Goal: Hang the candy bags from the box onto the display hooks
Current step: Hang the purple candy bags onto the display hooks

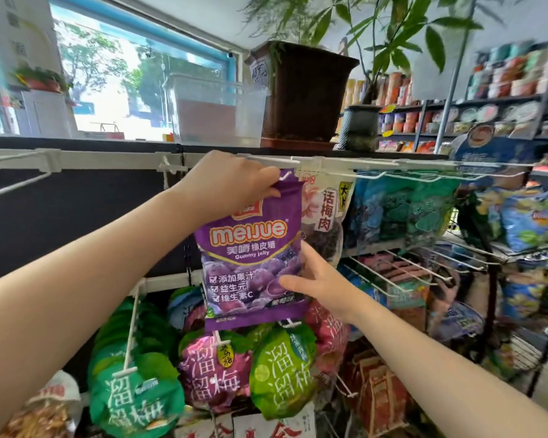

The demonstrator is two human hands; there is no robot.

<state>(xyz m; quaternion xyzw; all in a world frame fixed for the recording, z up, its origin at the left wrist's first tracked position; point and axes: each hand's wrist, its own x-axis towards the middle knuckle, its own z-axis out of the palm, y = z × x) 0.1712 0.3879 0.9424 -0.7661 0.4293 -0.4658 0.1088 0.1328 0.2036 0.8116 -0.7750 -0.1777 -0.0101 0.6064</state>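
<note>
A purple gummy jelly candy bag (247, 248) hangs upright in front of the top rail of the display rack. My left hand (231, 181) pinches the bag's top edge right at a white display hook (285, 176), whose tip pokes through near the bag's top. My right hand (317, 279) holds the bag's lower right side, fingers spread on its front. No box is in view.
Empty white hooks (16, 181) stick out at the left of the rail. Other snack bags (402, 210) fill hooks to the right, and green and pink plum bags (279, 371) hang below. A clear tub (215, 112) and plant pots (304, 93) stand on the shelf above.
</note>
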